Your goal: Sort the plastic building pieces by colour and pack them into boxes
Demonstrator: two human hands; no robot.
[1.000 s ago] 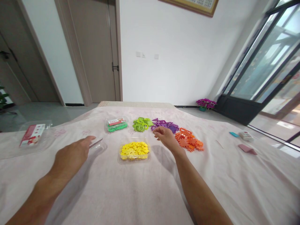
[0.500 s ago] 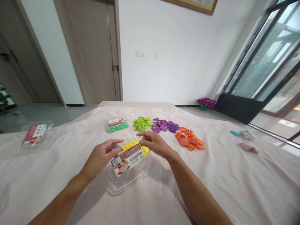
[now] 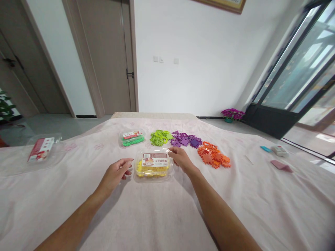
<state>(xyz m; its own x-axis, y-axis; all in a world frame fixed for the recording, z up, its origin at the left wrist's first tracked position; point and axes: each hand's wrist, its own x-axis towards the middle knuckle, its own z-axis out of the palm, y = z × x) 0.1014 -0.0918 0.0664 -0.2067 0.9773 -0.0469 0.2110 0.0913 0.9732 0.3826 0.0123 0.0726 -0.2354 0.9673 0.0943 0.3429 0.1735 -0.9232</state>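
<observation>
A clear plastic clamshell box [image 3: 154, 177] with yellow pieces inside lies on the table in front of me. Its labelled lid is folded down over the pieces; whether it is latched I cannot tell. At the box's upper right corner, the thumb and fingers of my right hand [image 3: 181, 159] pinch the rim. Just off the left side, my left hand [image 3: 116, 172] holds nothing, its fingers loosely bent and a little apart. Behind the box sit a closed clear box of green pieces [image 3: 133, 140] and piles of lime-green [image 3: 159, 138], purple [image 3: 184, 140] and orange pieces [image 3: 213, 156].
Another clear box with a red-and-white label [image 3: 41, 149] rests at the far left. To the right are a blue item [image 3: 265, 149], a small white packet [image 3: 279, 151] and a pink folded piece [image 3: 281, 166]. A pale pink cloth [image 3: 157, 216] covers the table.
The lid has swung from the near side over the yellow pieces, so the label now reads upright. My left hand has drawn back left; my right has shifted to the right rim.
</observation>
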